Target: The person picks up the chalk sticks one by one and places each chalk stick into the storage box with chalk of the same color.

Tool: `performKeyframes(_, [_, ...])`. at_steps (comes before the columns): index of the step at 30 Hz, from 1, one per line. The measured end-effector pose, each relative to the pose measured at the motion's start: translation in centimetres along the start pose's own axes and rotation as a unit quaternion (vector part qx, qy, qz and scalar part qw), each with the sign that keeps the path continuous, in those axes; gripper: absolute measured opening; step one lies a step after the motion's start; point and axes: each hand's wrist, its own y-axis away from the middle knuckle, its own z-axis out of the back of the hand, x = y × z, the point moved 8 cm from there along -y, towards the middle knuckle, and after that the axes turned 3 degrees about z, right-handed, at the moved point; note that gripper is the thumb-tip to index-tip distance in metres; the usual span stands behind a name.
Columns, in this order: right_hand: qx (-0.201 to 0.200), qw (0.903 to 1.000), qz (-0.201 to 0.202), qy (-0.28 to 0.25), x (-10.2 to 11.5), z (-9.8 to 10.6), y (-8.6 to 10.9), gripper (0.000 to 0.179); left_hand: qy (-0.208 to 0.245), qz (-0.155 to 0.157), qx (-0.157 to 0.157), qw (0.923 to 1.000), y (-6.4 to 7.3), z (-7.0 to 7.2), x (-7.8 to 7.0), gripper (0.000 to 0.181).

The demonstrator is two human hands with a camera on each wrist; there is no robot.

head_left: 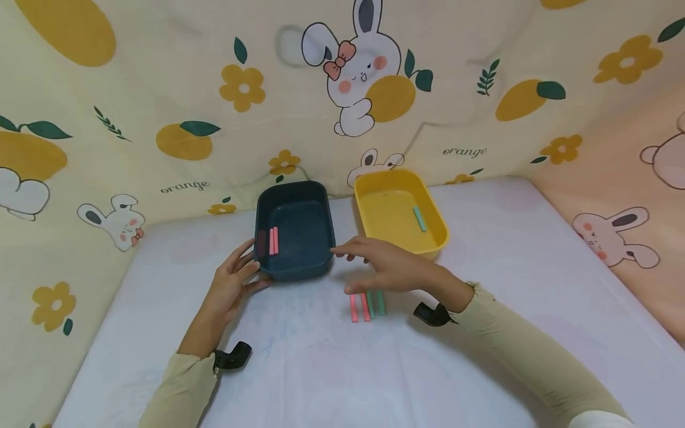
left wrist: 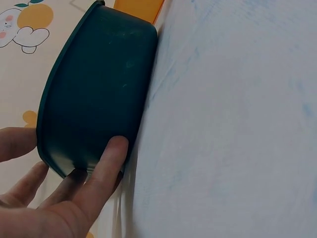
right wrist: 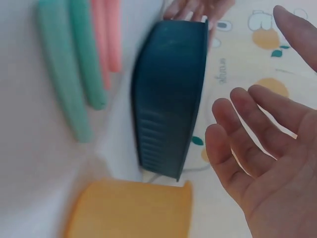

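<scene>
A dark teal plastic container [head_left: 299,274] stands on the table with two pink chalk sticks [head_left: 272,241] inside. My left hand [head_left: 230,285] touches its near left corner, fingertips spread along the outer walls. By the container's right rim hovers my right hand [head_left: 393,266], its fingers extended; the right wrist view shows a bare palm holding nothing. To the right, a yellow container [head_left: 382,205] has one green chalk stick [head_left: 419,219] in it. Below my right hand lie two pink chalks [head_left: 354,308] and two green chalks [head_left: 381,303], their far ends hidden by the hand in the head view.
A white cloth [head_left: 321,368] covers the table. Behind the containers rises a cream curtain [head_left: 299,119] printed with rabbits and oranges. Each wrist carries a small black camera [head_left: 233,356].
</scene>
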Motion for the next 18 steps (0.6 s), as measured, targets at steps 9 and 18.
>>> performKeyframes(9, [0.024, 0.9977, -0.016, 0.061, -0.4, -2.1, 2.2, 0.075, 0.007, -0.001, 0.002, 1.0000, 0.0, 0.2, 0.0, 0.061])
performKeyframes(18, [0.053, 0.9861, -0.030, 0.154, -1.1, -3.0, 2.8, 0.077, 0.002, -0.002, 0.000, 1.0000, -0.1, 0.2, 0.0, 0.061])
